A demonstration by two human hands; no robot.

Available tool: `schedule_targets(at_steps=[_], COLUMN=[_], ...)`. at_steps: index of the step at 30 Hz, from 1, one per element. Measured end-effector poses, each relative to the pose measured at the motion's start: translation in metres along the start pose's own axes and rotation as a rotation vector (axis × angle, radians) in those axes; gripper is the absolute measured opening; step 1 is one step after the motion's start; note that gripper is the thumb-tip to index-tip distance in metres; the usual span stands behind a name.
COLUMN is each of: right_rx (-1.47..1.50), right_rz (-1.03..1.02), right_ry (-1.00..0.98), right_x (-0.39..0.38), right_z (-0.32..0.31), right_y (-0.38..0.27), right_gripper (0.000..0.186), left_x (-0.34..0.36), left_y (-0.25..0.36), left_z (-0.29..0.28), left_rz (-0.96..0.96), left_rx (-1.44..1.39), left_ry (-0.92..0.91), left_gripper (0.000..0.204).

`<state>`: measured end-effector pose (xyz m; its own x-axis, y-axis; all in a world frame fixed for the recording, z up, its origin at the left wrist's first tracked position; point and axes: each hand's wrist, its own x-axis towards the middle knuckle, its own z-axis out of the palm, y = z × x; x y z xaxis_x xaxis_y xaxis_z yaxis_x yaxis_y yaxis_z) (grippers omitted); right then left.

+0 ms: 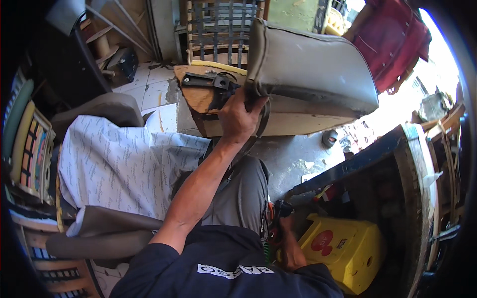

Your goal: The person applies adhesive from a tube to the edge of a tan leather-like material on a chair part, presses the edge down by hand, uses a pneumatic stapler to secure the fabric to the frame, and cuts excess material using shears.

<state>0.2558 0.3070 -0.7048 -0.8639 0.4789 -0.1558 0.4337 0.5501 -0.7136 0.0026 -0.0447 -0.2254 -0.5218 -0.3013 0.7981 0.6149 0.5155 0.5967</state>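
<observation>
My left hand (237,110) is closed around the lower front corner of a grey-beige padded seat (310,67), beside a hanging dark strip (263,119). The seat stands on a wooden board (194,89), where a black metal fitting (201,79) lies left of my hand. Low at the right, my right hand (286,219) is closed on a black tool (283,206), partly hidden, with a green coiled hose (267,256) below it. A yellow plastic box (355,243) sits beside that arm.
Printed white fabric (124,164) drapes over brown padded pieces at left, near stacked frames (30,154). A webbed chair back (221,30) stands behind the board. A person in maroon (387,44) is at top right. A battered bench (372,151) borders the right.
</observation>
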Motion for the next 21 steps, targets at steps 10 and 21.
schedule_targets(at_steps=[10, 21], right_rx=[-0.741, -0.3], right_rz=[0.141, 0.453], right_ry=[0.172, -0.115], right_x=[-0.06, -0.016], right_z=[-0.043, 0.005], right_y=[-0.04, -0.087], right_gripper=[0.038, 0.112], left_x=[-0.004, 0.002], left_y=[-0.01, -0.008], left_z=[-0.005, -0.002], left_rz=[-0.142, -0.172], left_rx=[0.038, 0.095], left_ry=[-0.09, -0.028], left_gripper=[0.044, 0.042])
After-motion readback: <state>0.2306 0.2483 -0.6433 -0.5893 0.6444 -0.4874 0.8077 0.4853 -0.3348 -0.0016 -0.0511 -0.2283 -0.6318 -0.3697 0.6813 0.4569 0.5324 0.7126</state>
